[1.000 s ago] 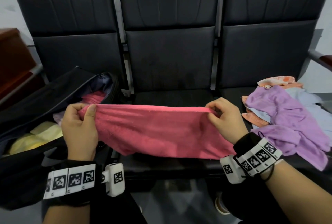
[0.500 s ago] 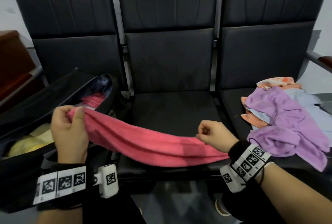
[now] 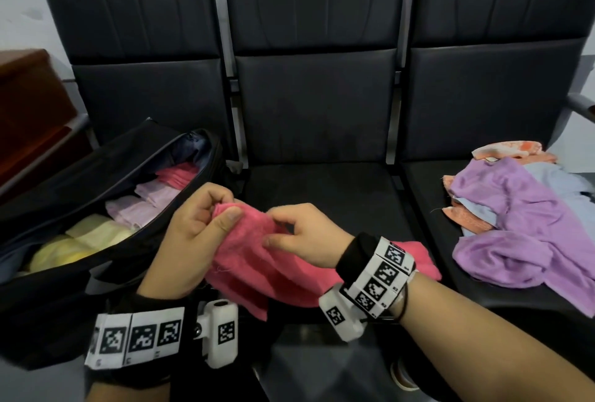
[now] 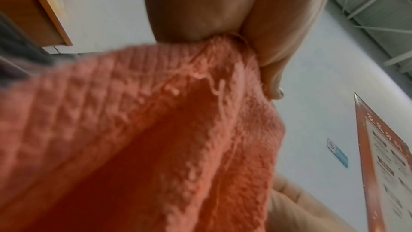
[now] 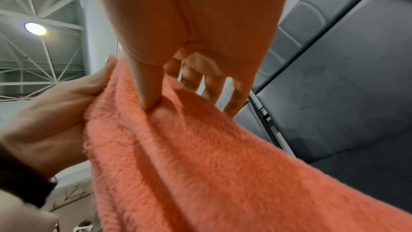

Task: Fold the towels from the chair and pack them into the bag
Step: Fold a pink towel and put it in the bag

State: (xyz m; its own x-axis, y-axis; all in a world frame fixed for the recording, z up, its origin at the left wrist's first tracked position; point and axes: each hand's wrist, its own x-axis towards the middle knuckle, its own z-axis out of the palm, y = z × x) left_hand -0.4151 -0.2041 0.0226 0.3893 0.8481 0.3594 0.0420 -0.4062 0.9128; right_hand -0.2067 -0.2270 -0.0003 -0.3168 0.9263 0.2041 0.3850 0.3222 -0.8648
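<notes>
Towels first: the pink towel (image 3: 257,266) is no longer stretched wide across the middle seat as it was a second ago. Then the hands held its two ends far apart at the same height; half a second ago it sagged into a long band with the right end low near the seat edge. Now both ends meet, and the cloth hangs doubled in front of the middle chair (image 3: 318,111), above the seat's front edge. Its long axis runs from the gathered top, up and to the left, down toward the lower right, where one end shows beyond the right wrist.

On the left seat the black bag (image 3: 96,176) lies open, with folded yellow, pale pink and pink towels packed inside, just beside the left hand. On the right seat the pile of loose towels (image 3: 515,224), purple, pale blue and orange, lies well apart from both hands.

Left hand (image 3: 193,234) has swung in from the bag side to the centre, and its fingers (image 3: 225,219) are curled round the towel's bunched top, thumb pressed on the front; the left wrist view shows the cloth pinched tight between thumb and palm. Right hand (image 3: 306,237) has come across from the right to meet it, thumb and forefinger nipping the towel's edge just beside the left thumb; the right wrist view shows its other fingers (image 5: 214,85) spread behind the cloth.
</notes>
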